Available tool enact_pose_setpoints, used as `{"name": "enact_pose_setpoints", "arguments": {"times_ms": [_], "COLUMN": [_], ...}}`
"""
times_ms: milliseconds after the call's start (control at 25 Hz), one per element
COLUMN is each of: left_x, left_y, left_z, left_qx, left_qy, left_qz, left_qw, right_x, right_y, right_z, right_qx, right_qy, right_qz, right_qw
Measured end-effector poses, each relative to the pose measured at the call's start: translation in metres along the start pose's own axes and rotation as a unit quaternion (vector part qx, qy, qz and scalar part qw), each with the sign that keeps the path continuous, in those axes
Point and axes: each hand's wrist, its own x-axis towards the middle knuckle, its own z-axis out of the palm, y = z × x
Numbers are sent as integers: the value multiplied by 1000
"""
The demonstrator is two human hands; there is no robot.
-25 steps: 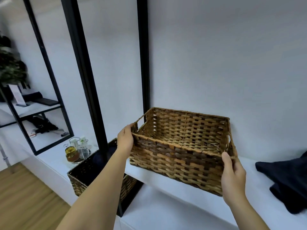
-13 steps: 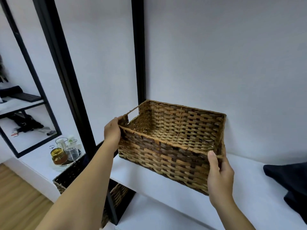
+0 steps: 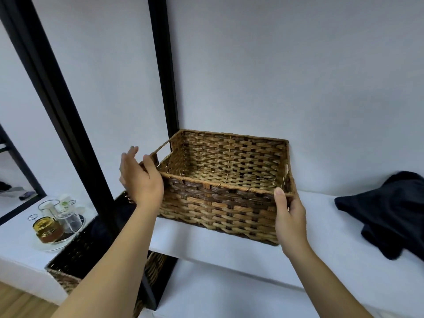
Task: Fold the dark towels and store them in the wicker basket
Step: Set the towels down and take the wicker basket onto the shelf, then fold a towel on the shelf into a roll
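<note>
A tray of glass jars (image 3: 54,222) is sitting on a low white ledge at far left, beside a second wicker basket (image 3: 75,255) behind a black frame post (image 3: 75,125). The person's left hand (image 3: 140,180) is hovering with fingers spread at the left end of the wicker basket (image 3: 220,203), while the right hand (image 3: 290,216) is gripping its near right corner, thumb lying along the rim. The basket is resting on a white shelf (image 3: 321,249), and the dark towels (image 3: 387,212) are lying crumpled on that shelf at right, apart from the basket.

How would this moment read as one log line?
basket: empty, on shelf | left hand: open | right hand: gripping rim | towel: unfolded
</note>
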Motion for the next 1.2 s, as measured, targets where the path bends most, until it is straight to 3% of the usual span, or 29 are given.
{"name": "enact_pose_setpoints", "arguments": {"times_ms": [80,160,240,440,560,720,840,1000,1120,1200], "left_x": [-25,-52,-67,-69,-104,-195,-266,-344,-381,-401], "left_y": [12,19,28,54,99,160,180,198,215,228], "left_z": [5,17,27,24,37,87,138,215,265,297], "left_qx": [41,112,191,252,161,-8,2,62,33,66], "left_qy": [-76,-161,-183,-223,-223,-280,-419,-625,-683,-689], "left_qz": [239,377,406,356,407,546,505,291,157,157], "left_qw": [967,905,875,872,871,790,755,722,712,704], "right_x": [1,-3,-5,2,-10,-10,-1,22,48,68], "right_y": [-2,-5,-11,-20,-12,0,2,19,26,39], "right_z": [-7,-13,-16,-36,-67,-150,-230,-344,-417,-457], "right_qx": [-27,-63,-62,-57,-92,-145,-232,-368,-475,-487], "right_qy": [-10,-18,-49,-140,-126,-40,49,191,268,233], "right_qz": [9,8,12,35,64,47,-2,-48,81,204], "right_qw": [1000,998,997,988,986,988,971,909,834,817]}}
